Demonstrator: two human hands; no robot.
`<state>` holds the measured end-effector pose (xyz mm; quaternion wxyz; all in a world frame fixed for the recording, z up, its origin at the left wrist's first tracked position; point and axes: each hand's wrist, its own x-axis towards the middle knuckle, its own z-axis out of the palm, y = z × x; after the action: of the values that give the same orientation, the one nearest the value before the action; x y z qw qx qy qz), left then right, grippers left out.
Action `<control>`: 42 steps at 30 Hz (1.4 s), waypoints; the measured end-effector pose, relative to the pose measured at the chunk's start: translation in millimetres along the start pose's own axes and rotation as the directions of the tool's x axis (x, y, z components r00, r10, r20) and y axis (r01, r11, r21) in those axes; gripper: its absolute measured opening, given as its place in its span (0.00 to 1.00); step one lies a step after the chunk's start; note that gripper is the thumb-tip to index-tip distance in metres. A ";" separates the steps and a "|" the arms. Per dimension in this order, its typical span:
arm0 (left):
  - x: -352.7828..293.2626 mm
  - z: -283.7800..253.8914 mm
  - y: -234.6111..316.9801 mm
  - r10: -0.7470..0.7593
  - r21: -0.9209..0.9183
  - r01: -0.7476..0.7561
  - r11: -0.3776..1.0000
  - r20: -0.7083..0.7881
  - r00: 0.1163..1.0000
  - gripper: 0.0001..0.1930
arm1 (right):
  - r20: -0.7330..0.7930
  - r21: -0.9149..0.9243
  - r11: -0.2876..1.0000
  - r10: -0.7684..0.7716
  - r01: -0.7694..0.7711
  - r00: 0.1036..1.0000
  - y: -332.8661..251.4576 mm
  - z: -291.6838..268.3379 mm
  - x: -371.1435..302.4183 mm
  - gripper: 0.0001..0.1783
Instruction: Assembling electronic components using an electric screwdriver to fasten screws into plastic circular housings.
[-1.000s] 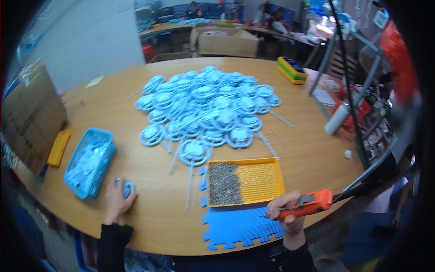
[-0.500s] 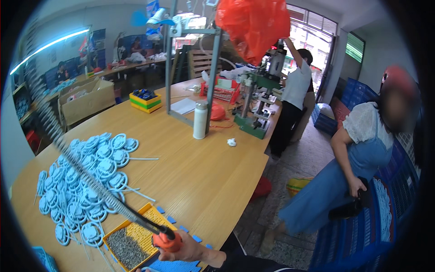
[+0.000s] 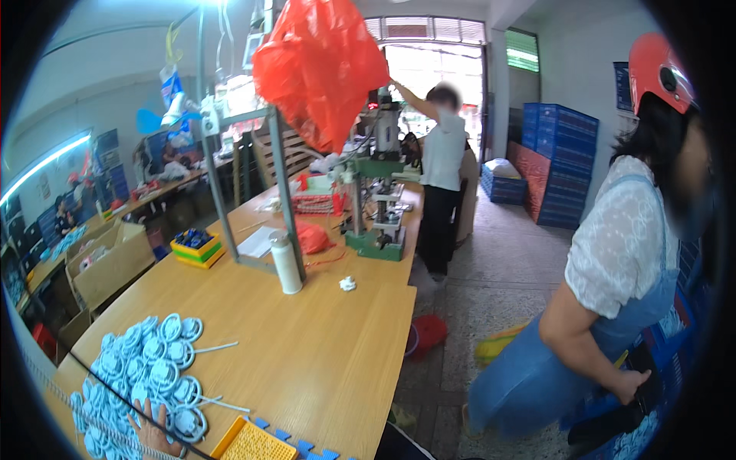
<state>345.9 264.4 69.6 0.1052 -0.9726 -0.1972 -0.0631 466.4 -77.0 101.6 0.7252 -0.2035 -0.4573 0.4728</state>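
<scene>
My left hand (image 3: 151,431) reaches in from the lower edge, fingers spread over the near side of a heap of light blue plastic parts (image 3: 146,360). These are round, ring-shaped pieces, some with thin pale strips sticking out; no grasp on one shows. Out of view is my right hand. To the right of the left hand, the yellow tray (image 3: 244,442) with a studded bottom is cut off by the lower edge. A coiled spring (image 3: 84,414) and a thin black cord cross the lower left; the tool they lead to is hidden.
The wooden table (image 3: 307,353) carries a white bottle (image 3: 285,263), crumpled white paper (image 3: 347,284), a green press (image 3: 376,238) and a yellow-green bin (image 3: 197,249). A red bag (image 3: 318,73) hangs above. A helmeted person (image 3: 613,276) stands at right; another (image 3: 443,169) stands beyond the press.
The view has tilted up and turned right. My right hand with the orange-handled power screwdriver has left the picture. My left hand now lies over the blue parts. The helmeted person appears larger.
</scene>
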 end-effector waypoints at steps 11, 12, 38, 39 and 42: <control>-10.2 67.9 -76.3 0.035 -0.112 -0.033 0.993 0.016 0.999 0.23 | -0.185 -0.106 0.976 0.167 -0.188 0.968 -16.1 -0.1 -15.1 0.25; -22.2 57.2 -70.7 0.020 -0.117 -0.019 0.993 0.011 1.000 0.23 | -0.151 -0.095 0.982 0.148 -0.163 0.977 -15.6 -0.9 -15.9 0.25; -243.1 -74.3 157.0 -0.061 -0.514 0.011 0.858 -0.080 0.995 0.33 | -0.253 -0.369 0.929 -0.100 -0.001 0.962 66.1 -73.1 56.5 0.24; -231.9 -69.0 179.8 0.030 -0.484 -0.064 0.873 -0.078 0.996 0.30 | -0.258 -0.380 0.925 -0.108 0.002 0.960 67.0 -74.1 58.0 0.24; -185.1 -58.1 205.7 0.306 -0.438 -0.269 0.858 0.015 0.952 0.23 | -0.250 -0.410 0.912 -0.150 0.036 0.957 66.2 -82.2 59.9 0.25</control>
<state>253.7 -2.7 58.6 -0.1123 -0.9919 -0.0352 -0.0474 511.7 17.6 40.7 0.7464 -0.3893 -0.4482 0.3007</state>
